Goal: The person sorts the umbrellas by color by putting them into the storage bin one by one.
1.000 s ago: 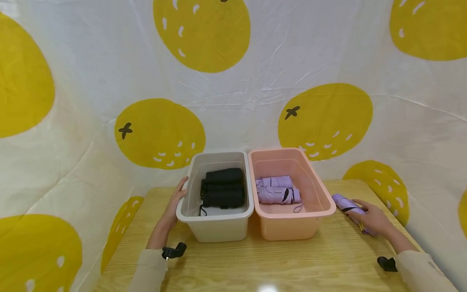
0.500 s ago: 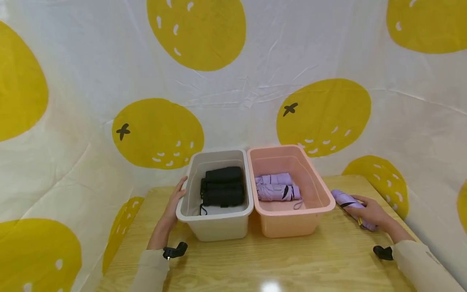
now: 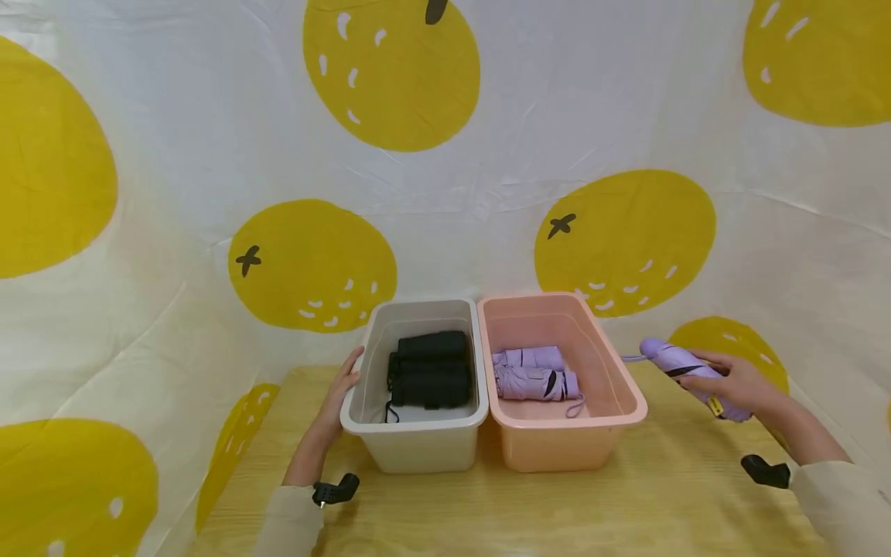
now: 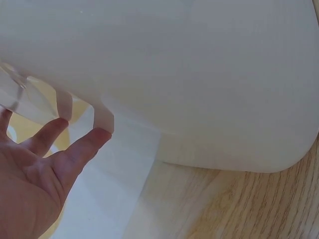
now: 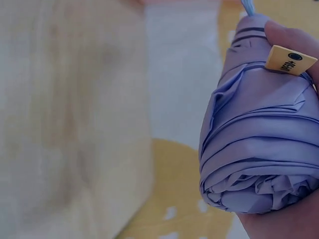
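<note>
My right hand [image 3: 745, 384] grips a rolled lilac folding umbrella [image 3: 685, 367] above the table, right of the pink bin [image 3: 557, 447]. The right wrist view shows the umbrella's [image 5: 259, 134] bunched fabric end and a small yellow tag [image 5: 290, 60]. At the grey bin [image 3: 421, 452], my left hand [image 3: 337, 394] touches the left side of the rim. Close up, the left hand's [image 4: 45, 169] fingertips meet small ribs under that rim. Black folding umbrellas [image 3: 431, 387] lie in the grey bin, and two lilac umbrellas [image 3: 536, 383] lie in the pink one.
Both bins stand side by side on a wooden table [image 3: 501, 510]. A white cloth [image 3: 487, 186] printed with big yellow fruit hangs behind and at the sides. Each wrist wears a small black camera [image 3: 766, 470].
The right hand has lifted the lilac umbrella off the tabletop, and its strap now hangs out toward the pink bin. The left hand stays on the grey bin's rim. The head view shifts slightly.
</note>
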Demonstrator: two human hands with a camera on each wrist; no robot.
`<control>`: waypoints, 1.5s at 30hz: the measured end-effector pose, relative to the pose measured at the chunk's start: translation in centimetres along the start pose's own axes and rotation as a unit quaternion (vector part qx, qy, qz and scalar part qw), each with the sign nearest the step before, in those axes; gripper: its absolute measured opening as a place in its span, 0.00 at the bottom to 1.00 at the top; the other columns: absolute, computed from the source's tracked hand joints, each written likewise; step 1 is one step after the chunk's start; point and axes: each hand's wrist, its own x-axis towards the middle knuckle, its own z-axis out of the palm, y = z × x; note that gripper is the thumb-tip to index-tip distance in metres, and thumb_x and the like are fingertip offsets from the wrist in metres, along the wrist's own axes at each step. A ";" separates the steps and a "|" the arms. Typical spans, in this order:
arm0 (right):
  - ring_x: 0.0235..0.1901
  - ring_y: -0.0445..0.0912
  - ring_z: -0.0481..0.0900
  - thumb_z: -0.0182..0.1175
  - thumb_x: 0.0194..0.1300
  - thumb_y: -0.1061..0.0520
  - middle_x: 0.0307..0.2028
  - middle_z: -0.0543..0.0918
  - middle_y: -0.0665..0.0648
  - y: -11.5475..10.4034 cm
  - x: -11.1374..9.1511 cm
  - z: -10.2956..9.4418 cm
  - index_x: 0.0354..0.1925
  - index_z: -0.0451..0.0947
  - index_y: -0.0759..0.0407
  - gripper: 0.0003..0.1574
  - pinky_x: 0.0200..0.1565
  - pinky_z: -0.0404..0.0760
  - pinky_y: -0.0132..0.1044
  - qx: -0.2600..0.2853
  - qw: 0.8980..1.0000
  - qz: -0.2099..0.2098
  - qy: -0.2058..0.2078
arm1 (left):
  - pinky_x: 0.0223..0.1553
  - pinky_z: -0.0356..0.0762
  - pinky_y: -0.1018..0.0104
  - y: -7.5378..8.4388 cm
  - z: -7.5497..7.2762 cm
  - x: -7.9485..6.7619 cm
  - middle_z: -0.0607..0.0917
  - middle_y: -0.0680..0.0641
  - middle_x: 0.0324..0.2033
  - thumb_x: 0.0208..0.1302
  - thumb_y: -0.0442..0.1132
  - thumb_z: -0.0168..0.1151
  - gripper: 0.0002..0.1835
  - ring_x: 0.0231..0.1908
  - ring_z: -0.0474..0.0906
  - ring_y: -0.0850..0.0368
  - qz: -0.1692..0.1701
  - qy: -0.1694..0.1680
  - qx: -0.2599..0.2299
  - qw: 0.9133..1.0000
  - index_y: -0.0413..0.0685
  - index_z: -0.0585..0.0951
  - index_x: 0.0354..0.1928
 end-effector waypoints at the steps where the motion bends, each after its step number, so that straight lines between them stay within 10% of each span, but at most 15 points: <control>1: 0.37 0.49 0.77 0.61 0.68 0.47 0.55 0.72 0.78 -0.5 0.0 -0.6 0.72 0.54 0.70 0.47 0.31 0.76 0.40 -0.006 1.000 -0.008 -0.001 | 0.64 0.49 0.39 -0.1 0.1 0.0 0.47 0.43 0.75 0.79 0.44 0.38 0.30 0.70 0.48 0.40 0.001 -0.003 -0.002 1.000 0.53 0.47 0.77; 16: 0.39 0.52 0.76 0.69 0.59 0.45 0.50 0.79 0.67 -11.1 5.4 -4.1 0.67 0.68 0.61 0.44 0.35 0.77 0.39 -0.068 0.993 -0.099 0.008 | 0.65 0.48 0.39 0.0 0.6 0.0 0.49 0.45 0.75 0.78 0.44 0.39 0.29 0.69 0.49 0.42 -0.006 0.020 0.001 1.000 0.55 0.50 0.77; 27: 0.37 0.51 0.77 0.72 0.56 0.45 0.48 0.81 0.60 -16.5 10.3 -0.5 0.64 0.73 0.56 0.40 0.36 0.78 0.41 -0.062 0.983 -0.161 -0.056 | 0.64 0.50 0.39 0.0 0.7 -0.1 0.49 0.43 0.74 0.77 0.44 0.39 0.30 0.69 0.50 0.40 -0.005 0.018 -0.001 1.000 0.54 0.49 0.77; 45: 0.36 0.51 0.75 0.73 0.55 0.59 0.43 0.83 0.58 -17.6 15.7 6.7 0.62 0.75 0.61 0.37 0.37 0.76 0.41 -0.037 0.975 -0.166 -0.144 | 0.65 0.47 0.38 -0.2 0.4 0.0 0.49 0.45 0.75 0.78 0.45 0.39 0.29 0.70 0.49 0.41 -0.012 0.020 -0.004 1.000 0.58 0.50 0.77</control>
